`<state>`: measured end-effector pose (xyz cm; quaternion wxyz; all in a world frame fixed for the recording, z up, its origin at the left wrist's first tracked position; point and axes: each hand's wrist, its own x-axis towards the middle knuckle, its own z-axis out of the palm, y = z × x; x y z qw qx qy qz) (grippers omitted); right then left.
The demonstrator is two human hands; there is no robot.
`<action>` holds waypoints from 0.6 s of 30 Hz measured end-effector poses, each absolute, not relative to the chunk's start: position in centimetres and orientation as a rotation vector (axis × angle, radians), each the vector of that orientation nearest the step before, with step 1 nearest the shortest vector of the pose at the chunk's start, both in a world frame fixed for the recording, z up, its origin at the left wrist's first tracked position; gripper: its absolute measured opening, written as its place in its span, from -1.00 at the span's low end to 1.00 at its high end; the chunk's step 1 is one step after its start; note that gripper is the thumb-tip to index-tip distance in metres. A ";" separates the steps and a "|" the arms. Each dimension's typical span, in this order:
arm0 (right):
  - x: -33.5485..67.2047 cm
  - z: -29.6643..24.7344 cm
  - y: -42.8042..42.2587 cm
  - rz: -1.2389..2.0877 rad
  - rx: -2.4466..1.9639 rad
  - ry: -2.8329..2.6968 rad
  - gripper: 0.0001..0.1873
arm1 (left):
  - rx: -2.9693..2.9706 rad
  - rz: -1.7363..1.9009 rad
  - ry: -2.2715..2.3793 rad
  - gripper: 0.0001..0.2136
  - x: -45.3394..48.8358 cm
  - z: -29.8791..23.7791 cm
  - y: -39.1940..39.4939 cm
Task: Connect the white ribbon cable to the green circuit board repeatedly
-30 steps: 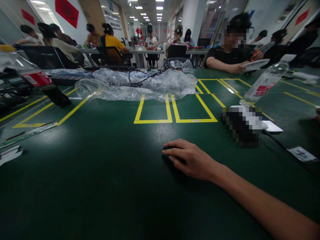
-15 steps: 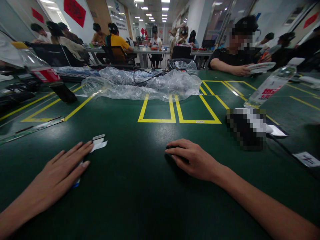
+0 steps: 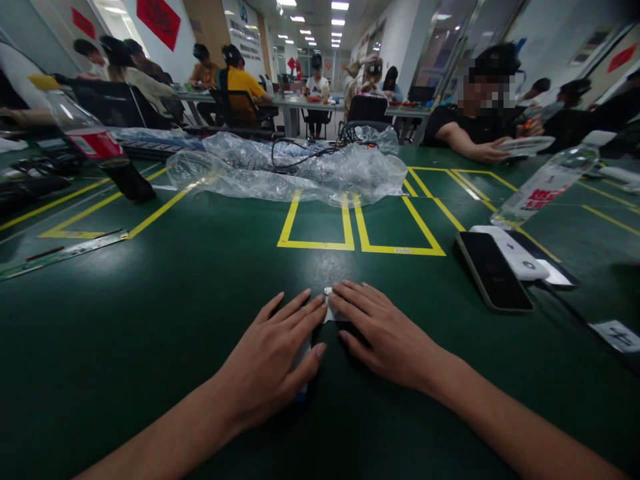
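Observation:
My left hand [image 3: 277,353] lies palm down near the middle of the table, fingers stretched out. It covers most of a flat, thin item whose pale and blue edge [image 3: 301,393] shows under the thumb; I cannot make out what kind it is. A small white piece [image 3: 329,312] sticks out past the left fingertips. My right hand [image 3: 383,327] rests beside it with extended fingers, its index fingertip at the white piece. The two hands nearly meet there.
The green table [image 3: 175,333] has yellow tape outlines. Crumpled clear plastic [image 3: 300,170] lies across the back. To the right are a phone [image 3: 493,270], a white device [image 3: 515,257] and a tilted water bottle [image 3: 545,183]; a cola bottle [image 3: 100,147] and circuit strip [image 3: 70,252] are left.
My left hand has slid right to the middle of the table, bringing the flat item and white piece along. The right hand's fingers have straightened and now lie by the white piece.

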<state>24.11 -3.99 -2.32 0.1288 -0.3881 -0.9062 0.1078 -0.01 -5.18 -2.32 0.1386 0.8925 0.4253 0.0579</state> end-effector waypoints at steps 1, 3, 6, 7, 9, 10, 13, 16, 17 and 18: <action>23.9 -2.2 -4.2 0.314 -1.130 -2.653 -0.42 | 2.595 0.174 1.211 -0.44 -0.1 -2.3 -5.6; 23.7 -2.0 -4.5 0.326 -1.123 -2.682 -0.42 | 2.625 0.203 1.177 -0.42 -0.3 -2.2 -6.4; 23.5 -1.8 -4.9 0.361 -1.112 -2.682 -0.40 | 2.667 0.228 1.148 -0.40 -0.5 -2.2 -6.9; 23.5 -1.8 -4.9 0.372 -1.111 -2.676 -0.40 | 2.678 0.228 1.148 -0.41 -0.6 -2.2 -6.8; 23.5 -1.8 -4.9 0.390 -1.112 -2.664 -0.40 | 2.696 0.233 1.162 -0.46 -0.8 -2.3 -6.2; 23.5 -1.8 -4.8 0.398 -1.111 -2.663 -0.40 | 2.695 0.239 1.182 -0.48 -1.1 -2.3 -5.7; 23.7 -1.7 -4.7 0.421 -1.115 -2.692 -0.39 | 2.625 0.262 1.352 -0.53 -3.2 -2.5 -3.3; 23.9 -1.4 -4.6 0.453 -1.131 -2.721 -0.39 | 2.500 0.266 1.673 -0.48 -8.0 -2.4 -0.2; 24.0 -1.4 -4.6 0.467 -1.136 -2.724 -0.39 | 2.469 0.252 1.783 -0.46 -10.1 -2.3 0.7; 24.1 -1.3 -4.6 0.481 -1.138 -2.727 -0.39 | 2.416 0.222 1.903 -0.45 -12.3 -2.2 1.3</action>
